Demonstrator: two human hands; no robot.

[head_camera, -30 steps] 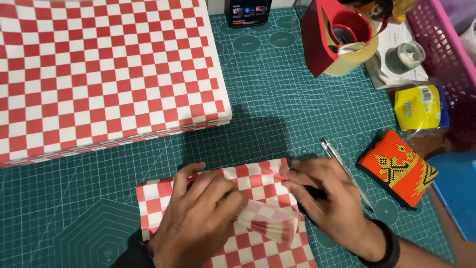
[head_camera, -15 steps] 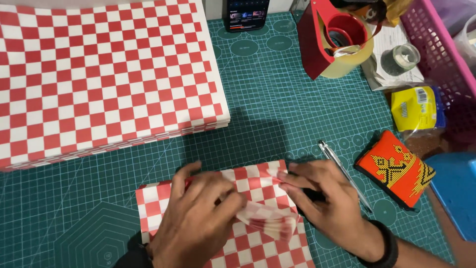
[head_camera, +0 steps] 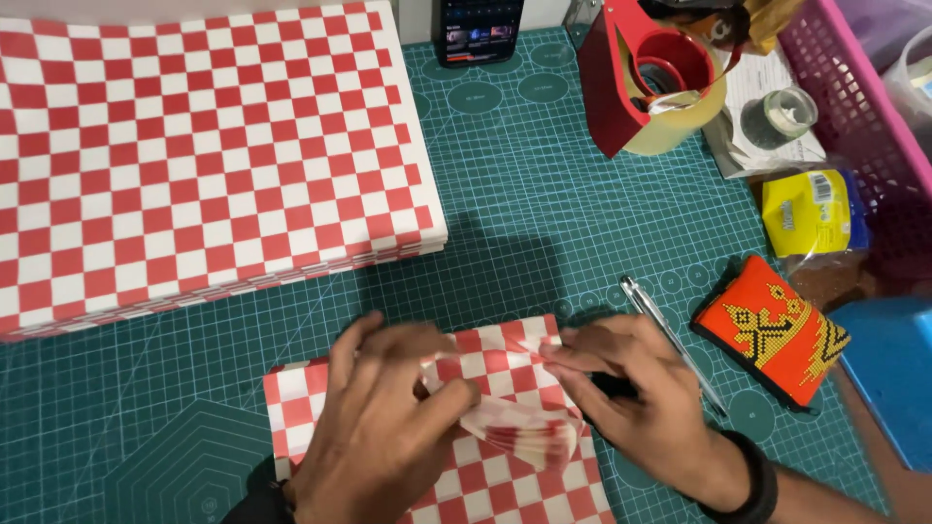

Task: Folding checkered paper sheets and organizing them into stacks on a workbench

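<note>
A small red-and-white checkered paper sheet [head_camera: 485, 466] is spread on the green cutting mat [head_camera: 544, 243] that covers the table, near the bottom edge of the view. Its long axis runs from the near edge away from the person, tilted slightly leftward at the far end. On top of it a pleated, fan-like fold of the same paper [head_camera: 524, 432] is held, its ribs spreading toward the lower right. The fold is pinched by the left hand [head_camera: 388, 427] at its left end, fingers closed on it. Its upper right corner is gripped by the right hand [head_camera: 631, 388]. A pen [head_camera: 670, 340] lies just beside the right hand, and a large stack of checkered sheets [head_camera: 194, 165] sits well apart at upper left.
</note>
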